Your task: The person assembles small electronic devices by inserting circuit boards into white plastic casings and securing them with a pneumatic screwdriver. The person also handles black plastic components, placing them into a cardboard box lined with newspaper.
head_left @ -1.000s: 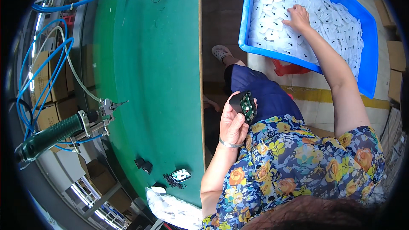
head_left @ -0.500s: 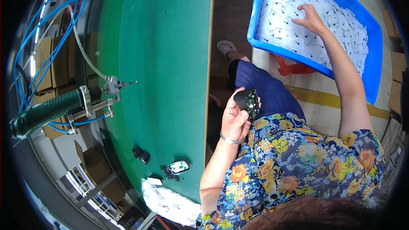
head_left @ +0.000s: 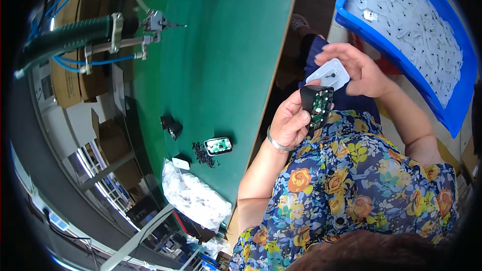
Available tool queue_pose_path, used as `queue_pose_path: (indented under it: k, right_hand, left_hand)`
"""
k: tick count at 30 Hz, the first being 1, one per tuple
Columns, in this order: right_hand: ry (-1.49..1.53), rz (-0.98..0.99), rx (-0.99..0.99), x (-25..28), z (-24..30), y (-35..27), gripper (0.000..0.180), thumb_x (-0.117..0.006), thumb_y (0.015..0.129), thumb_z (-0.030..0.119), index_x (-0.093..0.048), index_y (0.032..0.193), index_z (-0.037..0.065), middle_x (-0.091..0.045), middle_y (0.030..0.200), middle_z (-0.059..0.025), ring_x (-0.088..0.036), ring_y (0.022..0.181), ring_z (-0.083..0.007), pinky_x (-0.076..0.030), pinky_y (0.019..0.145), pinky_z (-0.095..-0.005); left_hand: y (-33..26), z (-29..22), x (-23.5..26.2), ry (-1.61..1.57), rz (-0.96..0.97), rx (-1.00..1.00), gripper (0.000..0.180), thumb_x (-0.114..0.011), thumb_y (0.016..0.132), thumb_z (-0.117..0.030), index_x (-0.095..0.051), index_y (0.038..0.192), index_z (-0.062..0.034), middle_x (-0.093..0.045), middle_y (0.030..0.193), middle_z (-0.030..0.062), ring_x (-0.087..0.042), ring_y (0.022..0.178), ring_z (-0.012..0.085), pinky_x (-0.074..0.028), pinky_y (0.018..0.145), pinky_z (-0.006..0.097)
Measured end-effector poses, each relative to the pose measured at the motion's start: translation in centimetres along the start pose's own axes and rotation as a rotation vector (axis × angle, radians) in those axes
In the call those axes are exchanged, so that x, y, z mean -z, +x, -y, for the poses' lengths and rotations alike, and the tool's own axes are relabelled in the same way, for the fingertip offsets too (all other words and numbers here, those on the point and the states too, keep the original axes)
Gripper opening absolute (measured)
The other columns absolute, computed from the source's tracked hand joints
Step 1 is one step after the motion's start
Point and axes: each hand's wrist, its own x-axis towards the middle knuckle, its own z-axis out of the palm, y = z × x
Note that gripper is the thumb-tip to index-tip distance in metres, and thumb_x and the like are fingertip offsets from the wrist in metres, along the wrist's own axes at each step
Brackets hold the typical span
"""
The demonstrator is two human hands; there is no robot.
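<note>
Black housing (head_left: 312, 101) with a green circuit board (head_left: 320, 110) in its open face is in the person's left hand (head_left: 291, 123), over the lap and beyond the table's edge. From the far left, a tool with a dark green ribbed handle (head_left: 80, 35) points its slim metal tip to the right, with blue hoses (head_left: 70, 61) running near it and brown cardboard boxes (head_left: 75, 85) behind. On the green tabletop (head_left: 236, 45), two small black parts (head_left: 170, 126) lie side by side; nearer the person are a small white-topped part (head_left: 181, 162), a clear plastic bag (head_left: 193, 190) packed with white pieces, a scatter of tiny black pieces (head_left: 202, 155) and, just beside these, an open black-rimmed shell (head_left: 218, 145) with a pale interior. Next comes the left hand, a silvery bracelet (head_left: 278, 140) at its wrist; its thumb and fingers pinch the housing, which is tilted so that the board faces right. Just above the housing is a translucent white tray (head_left: 329, 76) with a small black piece in it, between the two hands. The right hand (head_left: 369, 77) is beside the tray with its fingers spread and slightly blurred; whether they grip it, one cannot tell. At the far right, a blue bin (head_left: 401, 73) holds a heap of white pieces (head_left: 411, 25) with black marks.
</note>
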Motion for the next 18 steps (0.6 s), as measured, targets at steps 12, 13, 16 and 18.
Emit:
queue_pose_path:
  k: [12,13,16,18]
  right_hand:
    - [1.039,-0.432,-0.230,-4.9,-3.1,3.6,0.055,-0.040,0.085,0.056,-0.054,0.096,0.005,-0.060,0.085,-0.0101,-0.058,0.082,-0.0233,-0.047,0.082,-0.0380]
    - [1.036,-0.447,-0.295,-5.3,-2.8,3.6,0.056,-0.041,0.084,0.058,-0.054,0.097,0.005,-0.060,0.085,-0.0100,-0.058,0.082,-0.0233,-0.047,0.082,-0.0375]
    - [1.045,-0.398,-0.430,-7.1,-1.7,3.4,0.061,-0.039,0.083,0.060,-0.053,0.104,0.004,-0.060,0.088,-0.0091,-0.057,0.087,-0.0217,-0.045,0.084,-0.0338]
    - [1.048,-0.334,-0.460,-7.4,-2.0,3.2,0.064,-0.037,0.084,0.061,-0.051,0.108,0.004,-0.059,0.091,-0.0079,-0.056,0.089,-0.0190,-0.045,0.082,-0.0321]
  left_hand:
    - [-1.3,-0.3,-2.4,0.723,-0.512,-0.540,0.071,-0.072,0.070,-0.009,-0.034,0.128,0.0016,-0.050,0.115,0.0136,-0.051,0.104,0.0224,-0.043,0.087,0.034]
    - [-1.2,-0.7,-2.8,1.017,-0.542,-0.576,0.070,-0.072,0.069,-0.009,-0.035,0.127,0.0018,-0.050,0.115,0.0151,-0.052,0.103,0.0250,-0.043,0.087,0.035]
    - [-0.4,-1.5,-2.7,1.637,-0.557,-0.679,0.066,-0.072,0.065,-0.009,-0.042,0.123,0.0017,-0.050,0.111,0.0208,-0.052,0.099,0.0353,-0.044,0.082,0.037]
    - [0.0,-1.0,-2.1,1.714,-0.565,-0.691,0.069,-0.076,0.063,-0.013,-0.043,0.122,-0.0001,-0.055,0.110,0.0157,-0.054,0.097,0.0300,-0.046,0.080,0.034]
